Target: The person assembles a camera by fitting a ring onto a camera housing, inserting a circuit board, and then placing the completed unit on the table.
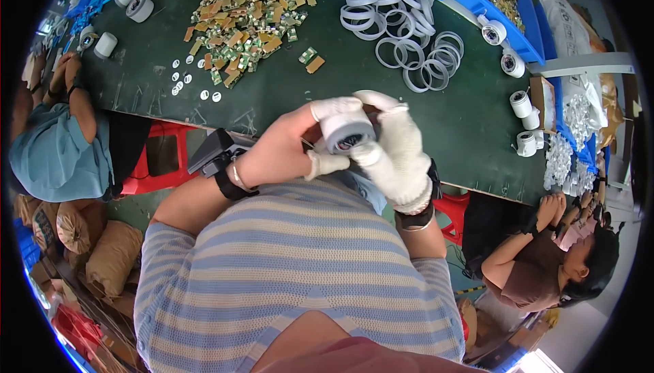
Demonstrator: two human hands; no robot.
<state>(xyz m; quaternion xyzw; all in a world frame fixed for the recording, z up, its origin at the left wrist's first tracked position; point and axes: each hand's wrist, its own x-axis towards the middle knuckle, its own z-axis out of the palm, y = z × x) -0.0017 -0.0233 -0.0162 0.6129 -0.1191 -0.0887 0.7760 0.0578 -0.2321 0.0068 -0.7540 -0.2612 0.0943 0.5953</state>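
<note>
A short white cylindrical housing (345,128) with a grey ring round its open end is held in front of my chest, at the table's near edge. Dark parts and thin wires show inside the opening. My left hand (281,147), with white covers on its fingertips, is closed round the housing's left side. My right hand (403,151), in a white knit glove, grips it from the right, and a gloved finger or thumb touches the ring's lower rim. The housing's far side is hidden by my fingers.
The green table (293,97) carries a heap of small circuit boards (255,15), several white discs (204,94) and a pile of translucent rings (402,15). White housings (520,104) line the right edge near blue bins (490,12). People sit at both sides.
</note>
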